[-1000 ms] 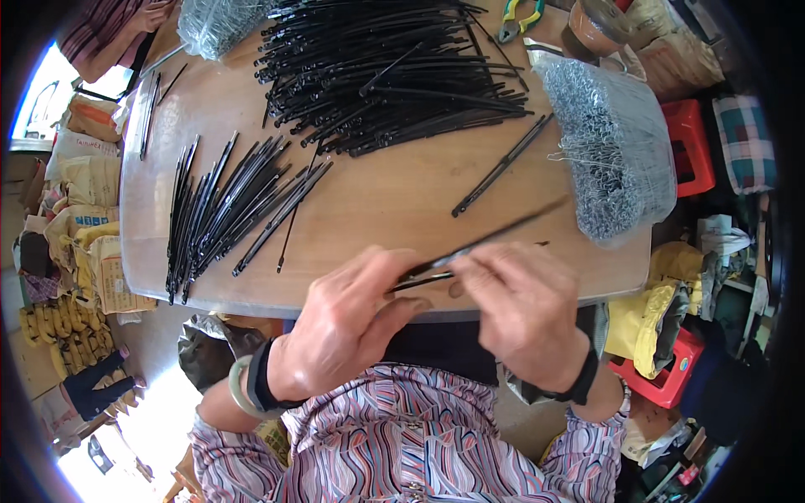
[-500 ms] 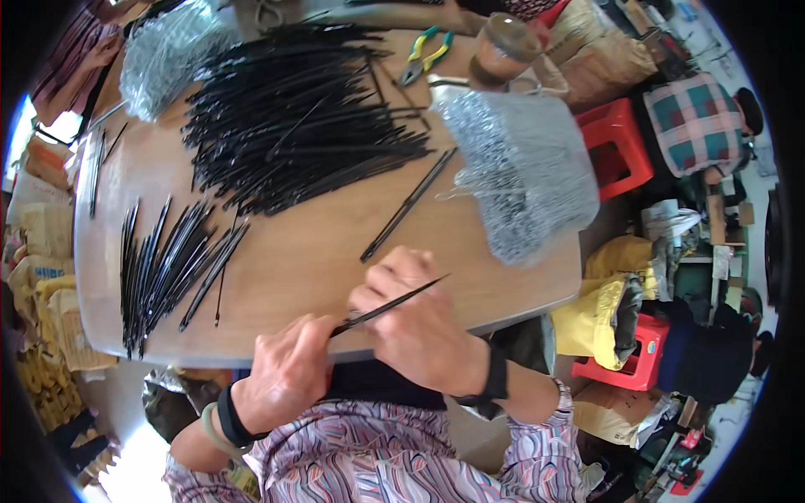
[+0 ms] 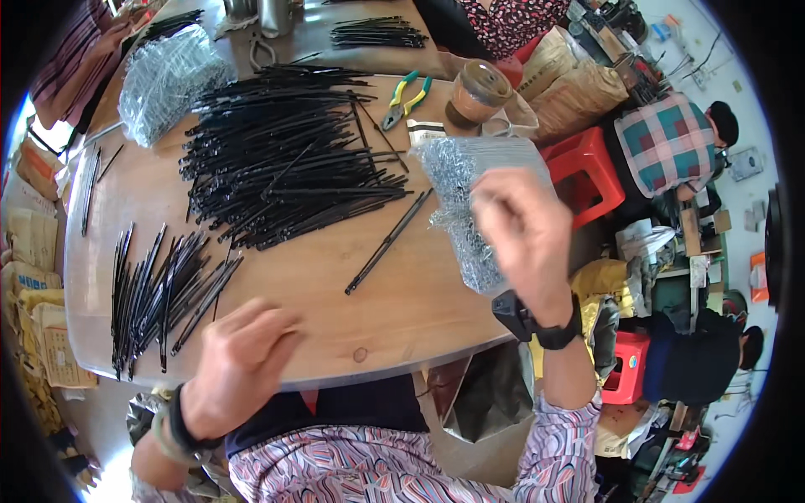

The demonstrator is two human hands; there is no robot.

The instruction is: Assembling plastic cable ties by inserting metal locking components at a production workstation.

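Note:
My left hand hovers over the table's front edge, its fingers loosely bent and no rod seen in it. To its left lies a fanned pile of thin black rods. My right hand is over a clear plastic bag of thin silvery wire pieces. Its fingers curl inward but are smeared by motion, so whether they hold anything is unclear. A large heap of black rods lies across the middle of the table, with a couple of separate rods between the heap and the bag.
Beyond the heap are yellow-green-handled pliers and a brown lidded jar. Another bag of wire sits at far left. More black rods lie farther back. Red stools and seated people are at the right.
The black rod held between my hands is no longer in them. My left hand has moved left and down, and my right hand up and right over the wire bag. The view has shifted.

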